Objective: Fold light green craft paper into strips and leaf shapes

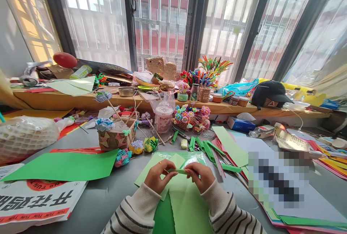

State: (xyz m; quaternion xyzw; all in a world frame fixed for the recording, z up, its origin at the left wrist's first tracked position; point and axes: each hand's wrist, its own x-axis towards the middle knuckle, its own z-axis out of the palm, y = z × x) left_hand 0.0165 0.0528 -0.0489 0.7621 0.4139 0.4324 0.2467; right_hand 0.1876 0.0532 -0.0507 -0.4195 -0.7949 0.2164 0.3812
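Observation:
A narrow folded green paper strip (177, 171) is stretched between my two hands. My left hand (159, 176) pinches its left end between thumb and fingers. At the other end, my right hand (200, 176) grips it the same way. Beneath them lie light green paper sheets (189, 208), one with a torn left edge, over a darker green sheet (164, 216). Just beyond the hands is a clear plastic sleeve (193, 157). Several folded green strips (208, 151) lie behind and right of my right hand, beside a clear ruler (219, 163).
A green sheet (65, 165) overlaps a printed white bag (35, 201) on the left. Stacked papers (320, 205) cover the right. Behind stand a flower-filled basket (115, 138), a plastic cup (163, 118), paper flowers (187, 116) and a blue tissue box (240, 124).

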